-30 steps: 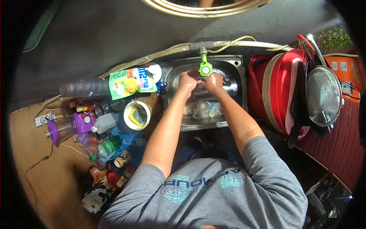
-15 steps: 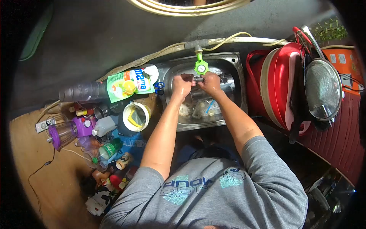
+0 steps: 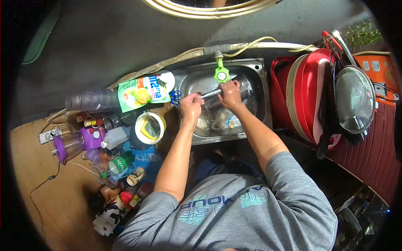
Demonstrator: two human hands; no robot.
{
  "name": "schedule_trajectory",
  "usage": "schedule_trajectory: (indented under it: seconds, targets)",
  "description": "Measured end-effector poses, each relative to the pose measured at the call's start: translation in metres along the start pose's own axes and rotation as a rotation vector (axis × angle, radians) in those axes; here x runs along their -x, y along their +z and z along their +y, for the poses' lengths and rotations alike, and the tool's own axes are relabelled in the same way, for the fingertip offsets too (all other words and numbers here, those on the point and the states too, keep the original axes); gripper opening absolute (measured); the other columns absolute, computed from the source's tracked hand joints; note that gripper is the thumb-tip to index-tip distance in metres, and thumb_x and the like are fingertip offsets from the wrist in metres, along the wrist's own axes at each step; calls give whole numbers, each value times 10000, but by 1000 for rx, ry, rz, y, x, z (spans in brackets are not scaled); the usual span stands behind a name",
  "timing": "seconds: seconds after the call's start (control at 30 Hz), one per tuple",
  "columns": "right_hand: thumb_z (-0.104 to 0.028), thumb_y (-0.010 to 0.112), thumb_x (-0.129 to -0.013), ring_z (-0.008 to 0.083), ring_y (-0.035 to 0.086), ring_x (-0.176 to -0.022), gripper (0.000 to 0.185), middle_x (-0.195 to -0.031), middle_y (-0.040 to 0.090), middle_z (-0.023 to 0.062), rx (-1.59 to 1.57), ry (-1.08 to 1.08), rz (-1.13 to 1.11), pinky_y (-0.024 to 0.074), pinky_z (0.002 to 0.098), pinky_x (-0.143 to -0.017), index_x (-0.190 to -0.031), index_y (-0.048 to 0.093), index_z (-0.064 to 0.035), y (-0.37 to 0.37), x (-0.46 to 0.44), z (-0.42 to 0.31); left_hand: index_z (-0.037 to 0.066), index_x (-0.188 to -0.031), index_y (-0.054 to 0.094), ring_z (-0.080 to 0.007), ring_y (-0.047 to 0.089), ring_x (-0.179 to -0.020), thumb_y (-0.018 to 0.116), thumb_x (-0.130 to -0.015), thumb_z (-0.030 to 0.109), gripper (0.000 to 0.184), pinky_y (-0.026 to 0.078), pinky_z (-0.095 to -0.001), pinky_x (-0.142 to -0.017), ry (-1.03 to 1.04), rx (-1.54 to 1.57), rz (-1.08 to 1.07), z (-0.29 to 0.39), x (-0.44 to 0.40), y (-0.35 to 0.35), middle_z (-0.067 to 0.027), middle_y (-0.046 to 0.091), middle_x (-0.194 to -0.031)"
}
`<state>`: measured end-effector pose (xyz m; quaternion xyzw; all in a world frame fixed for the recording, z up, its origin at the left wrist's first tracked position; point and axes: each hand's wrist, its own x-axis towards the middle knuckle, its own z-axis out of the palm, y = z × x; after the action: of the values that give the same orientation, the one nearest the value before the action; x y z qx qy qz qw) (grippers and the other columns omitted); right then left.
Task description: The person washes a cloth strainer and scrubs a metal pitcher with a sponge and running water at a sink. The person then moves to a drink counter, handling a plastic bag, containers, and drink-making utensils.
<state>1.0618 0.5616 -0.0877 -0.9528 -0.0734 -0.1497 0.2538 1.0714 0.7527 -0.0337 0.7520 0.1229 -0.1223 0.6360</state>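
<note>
A kitchen, probably in a home: steel sink, green tap, mesh strainer, purple blender.

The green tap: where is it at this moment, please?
In the head view, the green tap hangs over the back of the sink, near its middle, just beyond the right hand.

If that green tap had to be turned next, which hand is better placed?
Probably the right hand: it is just below the green tap in view, while the left hand is lower and farther off. A metal rod runs between them.
</note>
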Motion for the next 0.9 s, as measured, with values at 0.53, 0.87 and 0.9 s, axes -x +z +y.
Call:
schedule_trajectory:
  seconds: [0.53, 0.87, 0.9]
  targets:
    - [-264, 690, -807, 325, 366, -1358, 607, -1420, 441, 163, -21, 243, -261, 230, 548, -1132, -1349, 465, -108, 19, 30, -5, -71, -1068, 676, -121, 656, -715, 613, -937, 122, 242, 523, -252, -679, 166, 37, 206, -20, 65, -28, -98, 710, -836]
    - [-225, 732, -749, 430, 484, -1184, 379, -1189, 579, 200, -164, 86, -171, 356, 515, -1038, -1062, 599, -58, 35, 24, -2, -72, -1003, 673, -118, 658, -777, 638, -906, 70, 176, 560, -277, -698, 261, 94, 17, -15, 81, 10, -106, 700, -955]
    - [-211, 720, -761, 411, 561, -1092, 247, -1056, 650, 180, -328, 27, -195, 398, 516, -985, -928, 632, -52, 40, 22, 4, -83, -1044, 653, -133, 653, -857, 624, -912, 30, 176, 556, -268, -754, 286, -32, -56, -10, 80, 12, -121, 675, -1042]
